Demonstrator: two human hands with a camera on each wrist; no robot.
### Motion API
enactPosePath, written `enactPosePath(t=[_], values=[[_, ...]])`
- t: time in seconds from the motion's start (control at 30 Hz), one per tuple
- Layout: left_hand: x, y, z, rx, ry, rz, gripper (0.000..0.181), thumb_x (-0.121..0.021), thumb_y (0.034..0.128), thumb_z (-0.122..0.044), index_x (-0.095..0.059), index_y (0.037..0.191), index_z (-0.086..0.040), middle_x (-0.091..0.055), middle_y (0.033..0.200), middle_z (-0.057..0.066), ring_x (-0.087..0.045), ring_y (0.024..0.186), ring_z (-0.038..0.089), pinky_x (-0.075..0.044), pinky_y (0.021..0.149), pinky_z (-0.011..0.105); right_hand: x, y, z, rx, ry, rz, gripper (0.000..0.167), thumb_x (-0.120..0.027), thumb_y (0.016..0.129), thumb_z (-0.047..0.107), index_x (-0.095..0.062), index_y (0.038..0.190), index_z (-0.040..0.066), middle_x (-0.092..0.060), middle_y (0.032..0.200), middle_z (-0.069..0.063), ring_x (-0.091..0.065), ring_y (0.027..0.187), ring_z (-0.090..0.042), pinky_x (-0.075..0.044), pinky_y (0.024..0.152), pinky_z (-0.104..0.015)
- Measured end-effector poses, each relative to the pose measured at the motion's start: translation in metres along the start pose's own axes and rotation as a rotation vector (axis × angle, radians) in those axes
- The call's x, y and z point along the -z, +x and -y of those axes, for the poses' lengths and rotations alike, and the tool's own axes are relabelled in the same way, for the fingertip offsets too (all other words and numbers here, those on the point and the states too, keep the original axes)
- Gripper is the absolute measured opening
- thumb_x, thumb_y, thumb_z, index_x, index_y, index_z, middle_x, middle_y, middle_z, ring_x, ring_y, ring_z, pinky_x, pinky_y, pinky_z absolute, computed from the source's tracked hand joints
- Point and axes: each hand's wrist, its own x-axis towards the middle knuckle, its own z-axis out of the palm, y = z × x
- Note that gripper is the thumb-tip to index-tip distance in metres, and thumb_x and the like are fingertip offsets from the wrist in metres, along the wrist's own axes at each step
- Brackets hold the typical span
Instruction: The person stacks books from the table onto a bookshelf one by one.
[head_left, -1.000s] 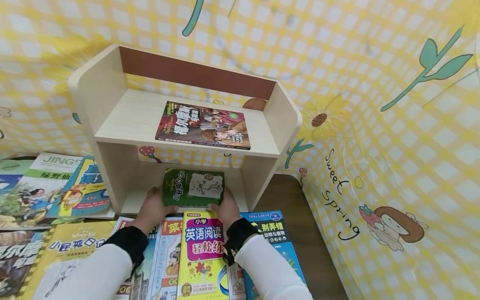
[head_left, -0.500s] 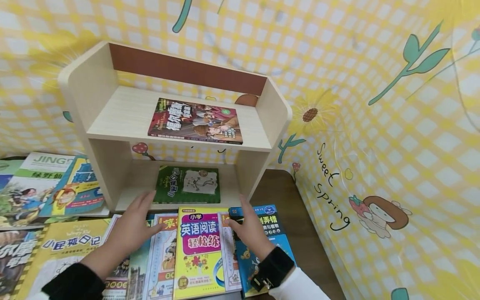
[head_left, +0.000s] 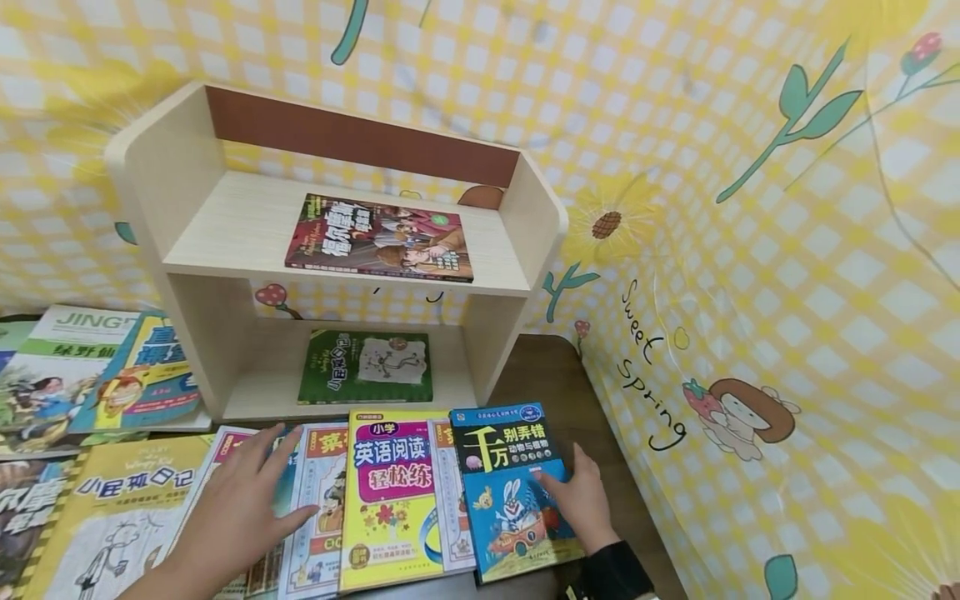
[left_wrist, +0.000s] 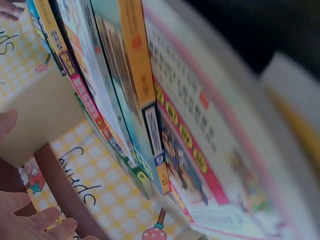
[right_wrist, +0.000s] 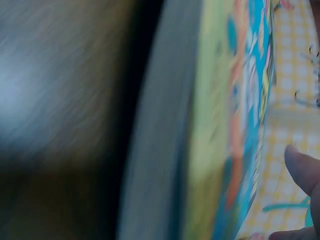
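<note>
In the head view my left hand point(head_left: 232, 500) hovers with spread fingers over the books left of the yellow English reading book point(head_left: 390, 525). My right hand point(head_left: 587, 500) is at the right edge of a blue book with a rabbit point(head_left: 517, 508), its thumb over the cover; whether it touches is unclear. A green book point(head_left: 366, 367) lies flat on the lower shelf, and a dark red comic-style book point(head_left: 382, 237) lies on the upper shelf. The left wrist view shows fingers point(left_wrist: 37, 217) of my left hand spread, holding nothing.
The pale two-level bookshelf point(head_left: 150, 167) stands behind the row of books. More books, including a yellow diary book point(head_left: 112, 517) and a green-and-white one point(head_left: 75, 342), lie at the left. Checked yellow cloth point(head_left: 750, 292) hangs behind and at the right, beside the dark table point(head_left: 555, 375).
Both hands have let go of the green book, which stays on the lower shelf. They have come back toward the front books, my right hand moving rightward to the blue book.
</note>
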Motion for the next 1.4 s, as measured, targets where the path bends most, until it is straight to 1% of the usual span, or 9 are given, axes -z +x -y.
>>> enactPosePath(t=[0.17, 0.33, 0.47, 0.67, 0.83, 0.97, 1.2, 1.3, 1.4], values=[[-0.006, -0.011, -0.004, 0.054, -0.014, 0.075, 0.107, -0.082, 0.0643, -0.057, -0.038, 0.146, -0.003, -0.039, 0.138, 0.032, -0.036, 0.124, 0.054, -0.033, 0.094, 0.073, 0.005, -0.001, -0.015, -0.127, -0.104, 0.082, 0.095, -0.077, 0.077, 0.049, -0.039, 0.136, -0.015, -0.046, 0.126, -0.039, -0.047, 0.116, -0.053, -0.043, 0.093, -0.060], [-0.014, -0.020, -0.006, 0.027, 0.001, 0.089, 0.109, -0.080, 0.0620, -0.064, -0.041, 0.144, -0.004, -0.042, 0.136, 0.029, -0.041, 0.122, 0.051, -0.037, 0.092, 0.071, 0.011, -0.005, -0.017, -0.190, -0.159, 0.163, 0.094, -0.078, 0.072, 0.055, -0.047, 0.124, -0.016, -0.054, 0.111, -0.034, -0.054, 0.104, -0.046, -0.046, 0.088, -0.057], [-0.020, -0.026, -0.008, 0.033, 0.010, 0.122, 0.109, -0.076, 0.0637, -0.068, -0.041, 0.144, -0.003, -0.042, 0.138, 0.027, -0.041, 0.123, 0.049, -0.037, 0.093, 0.070, 0.012, -0.005, -0.013, -0.183, -0.160, 0.199, 0.091, -0.079, 0.071, 0.054, -0.048, 0.121, -0.015, -0.059, 0.106, -0.029, -0.057, 0.097, -0.039, -0.048, 0.086, -0.054], [-0.027, -0.033, -0.011, 0.080, -0.005, 0.190, 0.111, -0.077, 0.0620, -0.067, -0.041, 0.144, -0.003, -0.040, 0.141, 0.025, -0.039, 0.125, 0.047, -0.039, 0.091, 0.070, 0.008, -0.008, -0.001, -0.152, -0.183, 0.207, 0.095, -0.082, 0.069, 0.052, -0.045, 0.125, -0.015, -0.058, 0.109, -0.029, -0.058, 0.099, -0.039, -0.048, 0.086, -0.055], [-0.027, -0.038, -0.012, 0.080, -0.012, 0.183, 0.110, -0.076, 0.0627, -0.068, -0.041, 0.145, -0.004, -0.040, 0.142, 0.024, -0.040, 0.125, 0.046, -0.039, 0.092, 0.069, 0.001, -0.010, 0.004, -0.172, -0.259, 0.189, 0.091, -0.084, 0.066, 0.053, -0.049, 0.121, -0.011, -0.059, 0.099, -0.024, -0.058, 0.091, -0.035, -0.050, 0.080, -0.054], [-0.028, -0.038, -0.012, 0.075, -0.012, 0.170, 0.110, -0.073, 0.0637, -0.070, -0.040, 0.145, -0.005, -0.040, 0.142, 0.023, -0.040, 0.125, 0.045, -0.039, 0.092, 0.068, -0.002, -0.006, 0.002, -0.202, -0.299, 0.201, 0.091, -0.084, 0.064, 0.056, -0.053, 0.118, -0.010, -0.057, 0.097, -0.023, -0.056, 0.091, -0.035, -0.049, 0.081, -0.056], [-0.029, -0.039, -0.011, 0.091, -0.027, 0.191, 0.109, -0.075, 0.0639, -0.068, -0.040, 0.146, -0.005, -0.039, 0.143, 0.023, -0.039, 0.126, 0.046, -0.039, 0.093, 0.068, -0.003, 0.002, -0.002, -0.202, -0.264, 0.230, 0.095, -0.085, 0.062, 0.055, -0.052, 0.118, -0.013, -0.056, 0.097, -0.024, -0.054, 0.093, -0.037, -0.048, 0.086, -0.056], [-0.028, -0.039, -0.010, 0.098, -0.030, 0.205, 0.110, -0.075, 0.0632, -0.069, -0.039, 0.146, -0.005, -0.039, 0.144, 0.023, -0.038, 0.127, 0.047, -0.037, 0.095, 0.068, -0.004, 0.002, -0.007, -0.200, -0.196, 0.233, 0.099, -0.087, 0.063, 0.051, -0.045, 0.123, -0.018, -0.055, 0.101, -0.028, -0.054, 0.097, -0.039, -0.047, 0.090, -0.056], [-0.028, -0.039, -0.009, 0.099, -0.031, 0.210, 0.112, -0.074, 0.0630, -0.070, -0.038, 0.146, -0.005, -0.038, 0.144, 0.024, -0.037, 0.127, 0.048, -0.036, 0.096, 0.068, -0.005, 0.000, -0.013, -0.191, -0.095, 0.222, 0.097, -0.086, 0.068, 0.043, -0.038, 0.125, -0.019, -0.054, 0.103, -0.029, -0.055, 0.099, -0.040, -0.047, 0.091, -0.055]])
